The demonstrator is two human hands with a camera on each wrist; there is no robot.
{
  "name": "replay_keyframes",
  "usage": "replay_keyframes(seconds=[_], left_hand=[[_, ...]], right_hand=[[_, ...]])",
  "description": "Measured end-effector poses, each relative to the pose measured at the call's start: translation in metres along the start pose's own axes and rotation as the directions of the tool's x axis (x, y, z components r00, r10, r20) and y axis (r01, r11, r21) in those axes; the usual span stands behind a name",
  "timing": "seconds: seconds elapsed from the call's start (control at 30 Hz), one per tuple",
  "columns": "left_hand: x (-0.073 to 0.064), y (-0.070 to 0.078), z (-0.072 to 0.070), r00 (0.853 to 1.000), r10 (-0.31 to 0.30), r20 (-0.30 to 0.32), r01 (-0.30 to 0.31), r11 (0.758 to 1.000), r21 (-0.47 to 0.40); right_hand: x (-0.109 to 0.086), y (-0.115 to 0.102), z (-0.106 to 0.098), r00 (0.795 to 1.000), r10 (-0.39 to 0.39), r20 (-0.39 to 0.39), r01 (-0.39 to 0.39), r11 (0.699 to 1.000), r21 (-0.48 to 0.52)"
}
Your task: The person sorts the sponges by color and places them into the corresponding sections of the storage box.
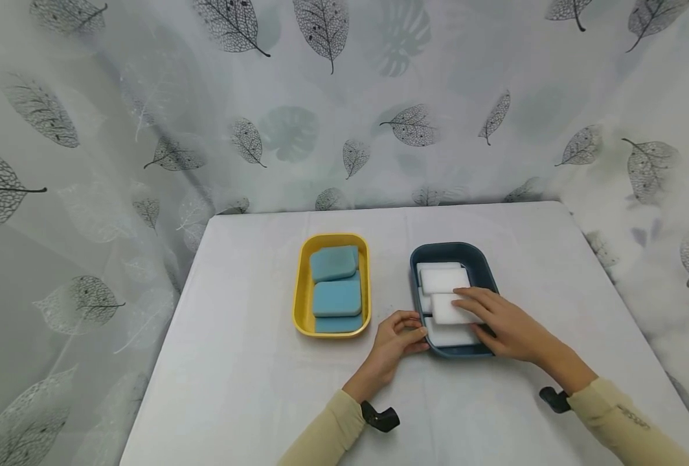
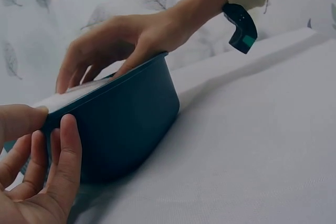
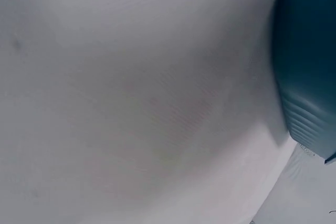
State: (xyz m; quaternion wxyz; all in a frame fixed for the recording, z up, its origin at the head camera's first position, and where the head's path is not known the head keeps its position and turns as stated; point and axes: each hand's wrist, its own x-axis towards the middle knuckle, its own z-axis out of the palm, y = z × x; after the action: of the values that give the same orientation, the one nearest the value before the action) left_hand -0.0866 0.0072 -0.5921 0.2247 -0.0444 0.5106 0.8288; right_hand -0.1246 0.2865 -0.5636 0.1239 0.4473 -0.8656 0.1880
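Note:
My left hand (image 1: 395, 343) pinches the near-left rim of a dark blue basin (image 1: 458, 353), thumb at the rim and fingers against the outer wall in the left wrist view. Inside the basin lie several white, rounded rectangular blocks that look like sponges, partly overlapping. Over the basin's right side reaches my right hand (image 1: 504, 323). Its fingertips rest on a white sponge (image 1: 446, 309) on top of the others, with the thumb at that sponge's near edge. The right wrist view shows only the basin's outer wall (image 3: 310, 51) and white cloth, not the hand.
Left of the basin stands a yellow basin (image 1: 298, 310) with several blue sponges (image 1: 337, 298) stacked in it. Both sit on a table (image 1: 251, 388) covered in white cloth. Leaf-patterned curtains (image 1: 298, 175) hang behind and at both sides.

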Motion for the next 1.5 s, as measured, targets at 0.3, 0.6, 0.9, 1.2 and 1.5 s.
replay_keyframes(seconds=[0.3,0.6,0.9,1.2,1.5], left_hand=[[0.0,-0.002,0.0,1.0,0.007,-0.001,-0.007,1.0,-0.015],[0.0,-0.002,-0.001,1.0,0.007,-0.004,-0.007,1.0,-0.009],[0.0,-0.002,-0.001,1.0,0.001,0.001,-0.001,1.0,-0.021],[-0.001,-0.002,0.0,1.0,0.005,-0.007,-0.005,1.0,-0.011],[-0.007,-0.005,0.002,0.998,-0.001,-0.057,0.002,1.0,0.025]], right_hand=[[0.002,0.0,0.002,0.998,0.02,0.052,-0.018,0.999,-0.043],[0.01,-0.005,0.001,0.993,0.043,0.112,-0.042,0.999,-0.011],[0.013,-0.008,0.0,0.993,0.036,0.114,-0.036,0.999,0.001],[0.013,-0.007,0.002,0.994,0.032,0.106,-0.033,0.999,0.009],[0.013,-0.01,-0.002,0.991,0.062,0.117,-0.06,0.998,-0.025]])
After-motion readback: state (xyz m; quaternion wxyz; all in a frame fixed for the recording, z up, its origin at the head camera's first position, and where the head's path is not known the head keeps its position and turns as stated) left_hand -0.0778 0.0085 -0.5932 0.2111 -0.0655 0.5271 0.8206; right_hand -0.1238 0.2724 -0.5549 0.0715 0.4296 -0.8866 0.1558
